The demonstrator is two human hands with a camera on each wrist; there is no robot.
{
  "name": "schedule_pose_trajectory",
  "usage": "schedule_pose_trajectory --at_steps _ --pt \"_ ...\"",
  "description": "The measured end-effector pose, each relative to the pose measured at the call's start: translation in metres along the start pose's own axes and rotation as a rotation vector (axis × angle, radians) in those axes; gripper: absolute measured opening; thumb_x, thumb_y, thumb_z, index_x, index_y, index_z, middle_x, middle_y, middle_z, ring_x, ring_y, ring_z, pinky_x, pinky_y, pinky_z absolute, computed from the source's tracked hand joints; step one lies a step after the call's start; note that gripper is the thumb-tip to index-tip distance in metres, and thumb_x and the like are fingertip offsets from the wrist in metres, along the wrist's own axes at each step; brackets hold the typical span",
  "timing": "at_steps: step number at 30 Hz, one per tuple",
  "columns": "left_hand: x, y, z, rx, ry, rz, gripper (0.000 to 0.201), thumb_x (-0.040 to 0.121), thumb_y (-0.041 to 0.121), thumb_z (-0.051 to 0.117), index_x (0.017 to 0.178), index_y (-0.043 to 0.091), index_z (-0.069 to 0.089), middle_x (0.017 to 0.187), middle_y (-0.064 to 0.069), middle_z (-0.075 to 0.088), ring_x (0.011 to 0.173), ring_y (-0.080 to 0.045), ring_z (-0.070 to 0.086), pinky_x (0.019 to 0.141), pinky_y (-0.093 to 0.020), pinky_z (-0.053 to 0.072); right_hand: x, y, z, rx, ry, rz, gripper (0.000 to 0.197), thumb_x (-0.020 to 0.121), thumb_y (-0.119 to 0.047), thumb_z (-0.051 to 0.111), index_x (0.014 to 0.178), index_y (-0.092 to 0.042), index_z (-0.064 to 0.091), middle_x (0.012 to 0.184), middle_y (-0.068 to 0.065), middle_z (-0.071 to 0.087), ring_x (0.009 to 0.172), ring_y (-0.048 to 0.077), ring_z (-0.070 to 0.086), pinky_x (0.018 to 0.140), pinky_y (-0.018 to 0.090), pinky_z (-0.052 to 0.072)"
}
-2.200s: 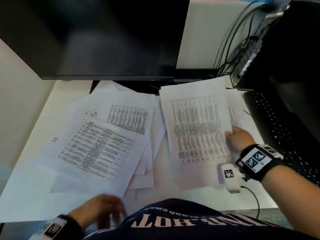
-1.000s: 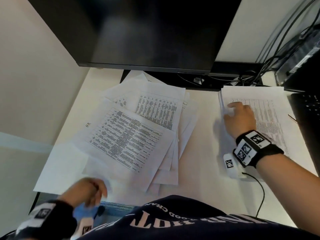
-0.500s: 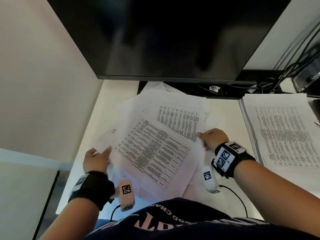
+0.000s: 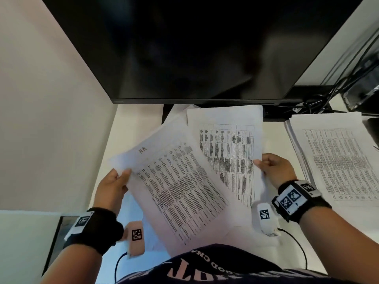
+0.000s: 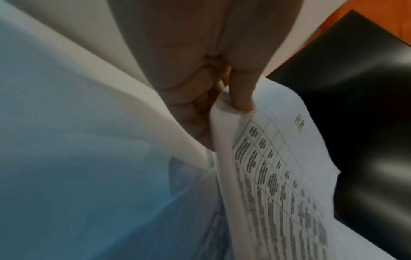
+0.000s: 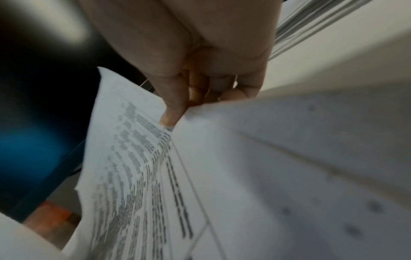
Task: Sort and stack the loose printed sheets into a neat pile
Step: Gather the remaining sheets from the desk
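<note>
A loose bundle of printed sheets is held above the white desk (image 4: 131, 128). Its top sheet, marked "HR" (image 4: 176, 187), lies skewed over a straighter table sheet (image 4: 227, 144). My left hand (image 4: 114, 185) pinches the bundle's left edge, thumb on top; the left wrist view shows the thumb (image 5: 242, 95) pressing the "HR" sheet (image 5: 289, 176). My right hand (image 4: 274, 169) pinches the right edge, and the right wrist view has its thumb (image 6: 171, 112) on the printed sheets (image 6: 138, 176). A squared pile of printed sheets (image 4: 336, 160) lies at the right.
A large dark monitor (image 4: 184, 48) hangs over the back of the desk, close above the papers. Cables (image 4: 328, 95) and a dark device (image 4: 365, 93) crowd the back right corner. A wall (image 4: 51, 119) bounds the desk on the left.
My right hand left the right pile and came to the scattered sheets. Both hands took the loose sheets by their edges and lifted them off the desk as a bundle.
</note>
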State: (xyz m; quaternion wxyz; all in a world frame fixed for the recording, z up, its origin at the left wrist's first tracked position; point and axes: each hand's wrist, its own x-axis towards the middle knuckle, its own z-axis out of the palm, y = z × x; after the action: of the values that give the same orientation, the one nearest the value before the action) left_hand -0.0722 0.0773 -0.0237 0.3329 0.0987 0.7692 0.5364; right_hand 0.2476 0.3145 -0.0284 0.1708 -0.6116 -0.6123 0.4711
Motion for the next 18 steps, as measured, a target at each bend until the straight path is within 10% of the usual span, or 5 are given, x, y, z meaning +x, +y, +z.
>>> schedule_pose_trajectory --at_steps 7,11,13,18 --pt "-0.015 0.010 0.053 -0.030 -0.305 -0.041 0.021 0.091 0.015 0.062 0.111 0.015 0.070 0.113 -0.003 0.072 0.109 -0.021 0.065 0.101 -0.039 0.045 -0.009 0.010 -0.004 0.276 -0.061 0.046 0.025 0.085 -0.010 0.066 0.062 -0.018 0.058 0.047 -0.011 0.060 0.044 0.002 0.051 0.054 0.018 0.040" --pt "-0.027 0.022 0.080 0.028 -0.376 -0.006 0.014 0.090 0.014 0.064 0.094 0.002 0.070 0.074 0.018 0.073 0.079 0.004 0.066 0.074 -0.010 0.047 -0.011 0.011 0.006 0.394 -0.160 0.071 0.022 0.088 0.003 0.057 0.072 -0.010 0.062 0.051 -0.006 0.064 0.042 0.003 0.054 0.045 0.013 0.042" --pt "-0.030 0.028 0.087 0.044 -0.349 0.013 0.019 0.091 0.014 0.062 0.090 -0.004 0.066 0.058 0.020 0.067 0.069 0.000 0.062 0.064 -0.013 0.045 -0.011 0.008 0.009 0.350 -0.153 0.064 0.014 0.088 0.002 0.057 0.084 -0.007 0.068 0.060 -0.001 0.068 0.051 0.010 0.058 0.048 0.016 0.045" --pt "-0.030 0.033 0.087 0.009 -0.305 0.028 0.015 0.086 0.019 0.067 0.098 0.014 0.074 0.080 0.015 0.076 0.078 -0.003 0.069 0.071 -0.019 0.050 -0.007 0.003 0.009 0.237 0.004 0.005 0.014 0.086 -0.010 0.065 0.078 -0.021 0.071 0.065 -0.009 0.068 0.056 0.002 0.059 0.051 0.009 0.045"
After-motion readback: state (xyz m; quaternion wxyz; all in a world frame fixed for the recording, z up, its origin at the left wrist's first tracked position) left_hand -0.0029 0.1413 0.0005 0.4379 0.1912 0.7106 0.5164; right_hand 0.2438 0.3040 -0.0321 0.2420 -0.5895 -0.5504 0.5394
